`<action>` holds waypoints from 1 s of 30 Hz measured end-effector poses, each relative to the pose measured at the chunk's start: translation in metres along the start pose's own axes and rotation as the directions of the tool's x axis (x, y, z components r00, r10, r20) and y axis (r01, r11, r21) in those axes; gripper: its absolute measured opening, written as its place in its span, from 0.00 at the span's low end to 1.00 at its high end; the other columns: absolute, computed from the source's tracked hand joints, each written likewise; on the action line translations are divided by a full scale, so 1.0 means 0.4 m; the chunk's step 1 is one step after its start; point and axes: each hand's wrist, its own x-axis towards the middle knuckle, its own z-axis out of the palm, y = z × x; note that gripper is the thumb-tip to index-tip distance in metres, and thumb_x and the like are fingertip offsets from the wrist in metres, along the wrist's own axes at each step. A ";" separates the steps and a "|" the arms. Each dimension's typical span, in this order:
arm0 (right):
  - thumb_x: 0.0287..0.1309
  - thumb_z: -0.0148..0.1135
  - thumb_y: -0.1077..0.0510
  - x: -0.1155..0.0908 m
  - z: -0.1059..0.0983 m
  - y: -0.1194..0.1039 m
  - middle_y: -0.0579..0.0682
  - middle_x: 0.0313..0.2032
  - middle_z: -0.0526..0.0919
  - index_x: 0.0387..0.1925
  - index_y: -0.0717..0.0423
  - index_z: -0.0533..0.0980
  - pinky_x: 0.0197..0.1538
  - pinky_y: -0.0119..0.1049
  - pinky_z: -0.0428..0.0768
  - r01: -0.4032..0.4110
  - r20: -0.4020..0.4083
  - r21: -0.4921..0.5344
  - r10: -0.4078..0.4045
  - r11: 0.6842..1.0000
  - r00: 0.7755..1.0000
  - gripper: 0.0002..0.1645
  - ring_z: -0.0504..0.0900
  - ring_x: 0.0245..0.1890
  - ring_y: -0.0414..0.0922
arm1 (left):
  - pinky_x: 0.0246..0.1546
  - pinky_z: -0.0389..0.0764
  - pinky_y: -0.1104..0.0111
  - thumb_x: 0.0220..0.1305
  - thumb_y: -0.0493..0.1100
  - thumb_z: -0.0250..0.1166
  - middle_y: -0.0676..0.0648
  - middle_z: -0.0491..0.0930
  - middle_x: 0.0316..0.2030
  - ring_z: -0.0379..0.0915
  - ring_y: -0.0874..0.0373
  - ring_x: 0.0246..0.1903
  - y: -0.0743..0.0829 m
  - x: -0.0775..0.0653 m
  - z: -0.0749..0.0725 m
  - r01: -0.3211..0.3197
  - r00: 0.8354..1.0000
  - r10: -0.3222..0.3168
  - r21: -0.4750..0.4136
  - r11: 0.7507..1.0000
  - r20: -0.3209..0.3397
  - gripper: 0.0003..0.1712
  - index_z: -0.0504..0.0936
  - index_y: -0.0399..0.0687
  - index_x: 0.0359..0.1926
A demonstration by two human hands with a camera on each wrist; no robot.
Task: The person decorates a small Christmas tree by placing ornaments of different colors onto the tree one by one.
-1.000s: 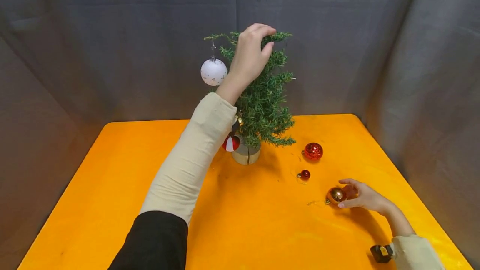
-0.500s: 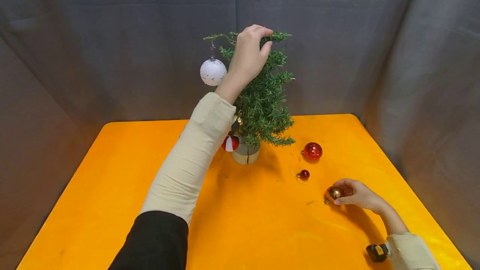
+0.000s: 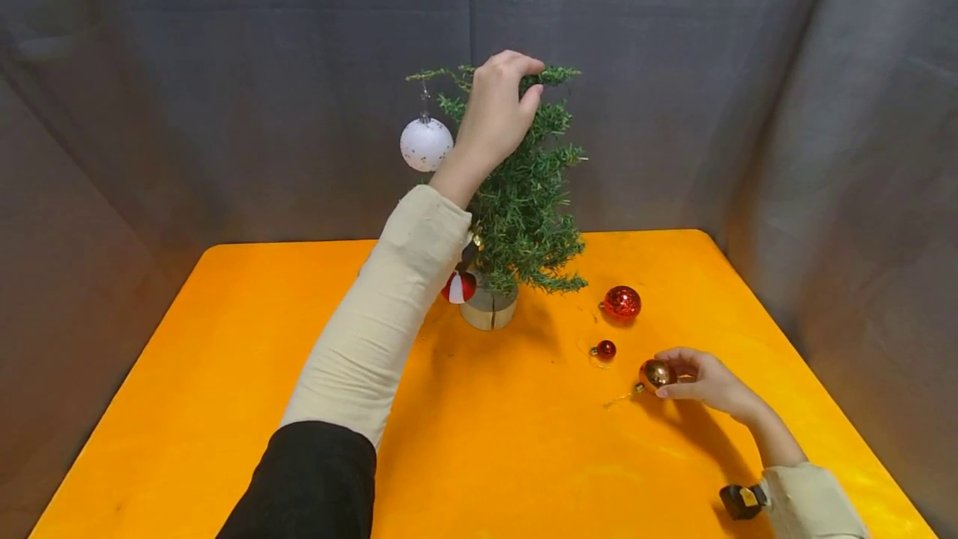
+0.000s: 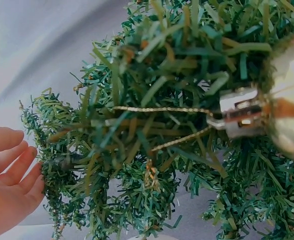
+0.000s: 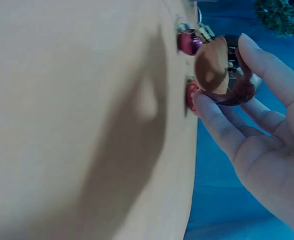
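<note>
My left hand [image 3: 497,106] is at the top of a small green Christmas tree [image 3: 527,198], fingers and thumb curled about its tip; the left wrist view shows the fingertips [image 4: 29,175] among the needles. Between thumb and fingers, my right hand [image 3: 707,385] pinches a shiny gold Christmas bauble [image 3: 657,375] with its cord trailing left. In the right wrist view this bauble [image 5: 212,67] is held just off the tabletop. A small red bauble [image 3: 605,349] and a larger glittery red bauble [image 3: 622,304] lie beyond it.
A white speckled bauble [image 3: 427,144] hangs from the tree's upper left branch. Low on the left hangs a red-and-white bauble [image 3: 459,287], partly behind my left sleeve. The tree stands on a round wooden base [image 3: 489,310] on the orange table [image 3: 187,398]. Grey curtains [image 3: 299,106] surround it.
My right hand has closed round the gold bauble and moved it slightly left and away from me, its cord dragging along. The left hand stays at the treetop.
</note>
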 end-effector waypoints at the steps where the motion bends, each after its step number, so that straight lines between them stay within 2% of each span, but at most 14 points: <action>1: 0.50 0.64 0.62 0.001 -0.001 -0.006 0.62 0.43 0.74 0.51 0.75 0.65 0.39 0.29 0.74 0.003 -0.020 0.000 -0.003 1.000 1.000 0.30 0.74 0.40 0.40 | 0.52 0.61 0.79 0.63 0.38 0.54 0.46 0.73 0.51 0.65 0.58 0.53 0.001 0.001 0.000 0.001 1.000 -0.001 0.000 1.000 0.003 0.16 0.75 0.40 0.51; 7: 0.50 0.63 0.65 0.013 -0.007 -0.044 0.66 0.45 0.72 0.51 0.76 0.65 0.40 0.27 0.75 0.045 -0.134 0.048 -0.038 0.998 0.990 0.28 0.74 0.39 0.32 | 0.52 0.60 0.79 0.63 0.39 0.55 0.47 0.73 0.50 0.64 0.59 0.53 0.007 0.007 0.000 0.006 1.000 -0.006 0.024 1.000 0.015 0.16 0.75 0.42 0.51; 9: 0.51 0.62 0.65 0.019 -0.010 -0.055 0.62 0.44 0.74 0.51 0.75 0.65 0.39 0.26 0.75 0.062 -0.160 0.058 -0.052 0.996 0.986 0.27 0.74 0.39 0.31 | 0.53 0.59 0.79 0.63 0.40 0.55 0.48 0.73 0.50 0.63 0.59 0.54 0.009 0.010 -0.002 0.009 1.000 -0.010 0.036 0.999 0.020 0.16 0.76 0.43 0.52; 13: 0.52 0.61 0.66 0.030 -0.012 -0.077 0.47 0.41 0.76 0.50 0.74 0.65 0.39 0.26 0.75 0.114 -0.197 0.107 -0.092 0.988 0.976 0.25 0.76 0.38 0.33 | 0.52 0.60 0.79 0.63 0.41 0.56 0.49 0.73 0.50 0.63 0.59 0.53 0.009 0.014 -0.001 0.008 1.000 -0.010 0.063 0.998 0.024 0.16 0.76 0.44 0.51; 15: 0.53 0.59 0.68 0.036 -0.012 -0.087 0.41 0.40 0.77 0.50 0.73 0.66 0.40 0.25 0.75 0.154 -0.215 0.167 -0.116 0.974 0.970 0.23 0.76 0.39 0.34 | 0.52 0.60 0.79 0.63 0.42 0.56 0.49 0.74 0.49 0.64 0.59 0.52 0.007 0.016 0.000 0.004 1.000 -0.006 0.073 0.997 0.019 0.15 0.77 0.45 0.50; 18: 0.52 0.58 0.71 0.045 -0.014 -0.104 0.39 0.39 0.78 0.49 0.67 0.69 0.42 0.24 0.74 0.220 -0.252 0.245 -0.157 0.944 0.955 0.20 0.77 0.39 0.34 | 0.51 0.60 0.79 0.62 0.42 0.56 0.49 0.74 0.48 0.64 0.59 0.52 0.004 0.020 0.000 0.002 1.000 -0.003 0.083 0.997 0.012 0.15 0.78 0.44 0.49; 23: 0.52 0.58 0.71 0.061 -0.021 -0.134 0.39 0.38 0.78 0.46 0.55 0.73 0.41 0.23 0.74 0.263 -0.315 0.273 -0.172 0.926 0.933 0.19 0.77 0.38 0.34 | 0.52 0.60 0.79 0.63 0.42 0.56 0.49 0.74 0.48 0.64 0.59 0.52 0.004 0.022 -0.001 0.011 1.000 -0.012 0.088 0.996 0.015 0.14 0.78 0.44 0.48; 26: 0.51 0.58 0.72 0.073 -0.024 -0.157 0.40 0.37 0.79 0.45 0.55 0.73 0.41 0.23 0.74 0.290 -0.335 0.287 -0.188 0.913 0.923 0.19 0.77 0.37 0.35 | 0.52 0.60 0.78 0.63 0.42 0.56 0.49 0.74 0.48 0.64 0.59 0.51 0.003 0.021 -0.002 0.015 1.000 -0.017 0.090 0.996 0.017 0.14 0.78 0.44 0.48; 30: 0.50 0.57 0.75 0.096 -0.029 -0.189 0.42 0.37 0.79 0.44 0.55 0.74 0.42 0.23 0.73 0.357 -0.357 0.333 -0.233 0.873 0.905 0.21 0.77 0.37 0.36 | 0.51 0.60 0.78 0.63 0.42 0.56 0.49 0.74 0.48 0.64 0.59 0.51 0.001 0.019 -0.004 0.019 1.000 -0.020 0.089 0.996 0.015 0.14 0.78 0.44 0.48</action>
